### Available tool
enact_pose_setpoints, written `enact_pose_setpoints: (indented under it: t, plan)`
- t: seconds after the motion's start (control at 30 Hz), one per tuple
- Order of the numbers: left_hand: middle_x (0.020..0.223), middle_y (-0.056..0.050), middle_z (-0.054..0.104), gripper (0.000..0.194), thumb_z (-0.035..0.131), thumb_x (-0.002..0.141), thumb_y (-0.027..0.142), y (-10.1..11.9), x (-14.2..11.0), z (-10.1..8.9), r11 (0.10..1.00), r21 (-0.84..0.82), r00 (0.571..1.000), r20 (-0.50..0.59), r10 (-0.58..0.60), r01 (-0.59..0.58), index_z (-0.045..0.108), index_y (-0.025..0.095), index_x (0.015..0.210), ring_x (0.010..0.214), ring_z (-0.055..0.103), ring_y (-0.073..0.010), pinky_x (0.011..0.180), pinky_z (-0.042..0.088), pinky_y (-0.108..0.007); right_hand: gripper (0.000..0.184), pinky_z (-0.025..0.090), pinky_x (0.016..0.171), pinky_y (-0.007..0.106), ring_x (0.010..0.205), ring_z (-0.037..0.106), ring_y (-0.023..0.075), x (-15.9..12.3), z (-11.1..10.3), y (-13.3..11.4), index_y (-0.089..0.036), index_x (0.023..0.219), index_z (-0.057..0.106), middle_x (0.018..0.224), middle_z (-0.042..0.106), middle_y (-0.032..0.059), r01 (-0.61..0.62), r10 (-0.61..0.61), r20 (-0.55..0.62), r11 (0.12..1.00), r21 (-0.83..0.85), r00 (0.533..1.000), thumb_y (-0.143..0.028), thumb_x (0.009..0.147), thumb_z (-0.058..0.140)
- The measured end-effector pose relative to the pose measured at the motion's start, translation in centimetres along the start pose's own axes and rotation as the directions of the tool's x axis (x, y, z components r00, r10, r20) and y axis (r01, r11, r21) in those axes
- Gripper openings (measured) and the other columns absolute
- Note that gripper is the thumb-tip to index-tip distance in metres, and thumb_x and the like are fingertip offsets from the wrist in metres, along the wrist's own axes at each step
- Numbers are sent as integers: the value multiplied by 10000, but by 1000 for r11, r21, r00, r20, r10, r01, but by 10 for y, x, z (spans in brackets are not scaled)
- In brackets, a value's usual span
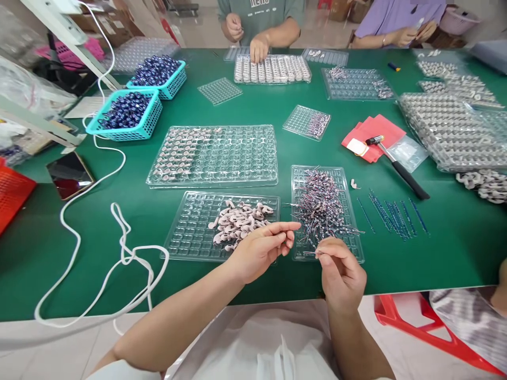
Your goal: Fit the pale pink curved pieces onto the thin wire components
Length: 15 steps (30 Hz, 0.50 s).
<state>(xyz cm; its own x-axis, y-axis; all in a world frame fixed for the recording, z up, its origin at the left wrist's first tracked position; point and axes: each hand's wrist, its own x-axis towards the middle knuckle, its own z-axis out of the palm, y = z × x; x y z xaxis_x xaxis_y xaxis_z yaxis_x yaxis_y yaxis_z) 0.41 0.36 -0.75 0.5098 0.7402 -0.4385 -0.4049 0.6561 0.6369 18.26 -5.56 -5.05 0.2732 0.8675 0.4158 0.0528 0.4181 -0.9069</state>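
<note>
My right hand (343, 275) pinches a thin wire-like component (310, 253) between thumb and fingertips, over the near edge of a clear tray (352, 211). A tangled heap of such components (321, 203), pinkish with dark wire leads, lies in that tray. Just left of it is my left hand (263, 248), index finger stretched out, thumb against the other curled fingers; whatever these may hold is hidden. Under and behind that hand, pale curved pieces (237, 221) are piled on another clear tray (190, 227). Farther back, a larger clear tray (237, 158) has similar pieces in its left compartments.
Teal baskets (152, 113) of dark blue parts stand at the left, near a phone (70, 175) and a looped white cable (114, 253). On the right lie a hammer (404, 171), red sheets (372, 134) and blue sticks (392, 216). Co-workers' hands (259, 47) work across the table.
</note>
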Motion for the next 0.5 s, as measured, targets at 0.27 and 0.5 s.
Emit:
enact_pose_setpoints:
  t: [0.27, 0.5]
  plan:
    - [1243, -106, 679, 291, 734, 889, 330, -5, -1, 6, 997, -43, 998, 15, 57, -57, 718, 191, 1143, 1101, 678, -251, 916, 517, -350, 301, 607, 827, 358, 953, 704, 175, 4, -1, -12, -266, 1128, 637, 1227, 682, 77, 105, -94, 529, 994, 9, 844, -70, 905, 587]
    - [1210, -95, 720, 274, 721, 899, 351, -5, -2, 7, 998, 10, 995, 86, 55, -56, 741, 203, 1129, 1172, 651, -252, 999, 489, -358, 329, 569, 965, 366, 1147, 672, 187, 4, 4, -10, -271, 1151, 610, 1239, 707, 60, 153, -76, 551, 984, -95, 831, -51, 909, 571]
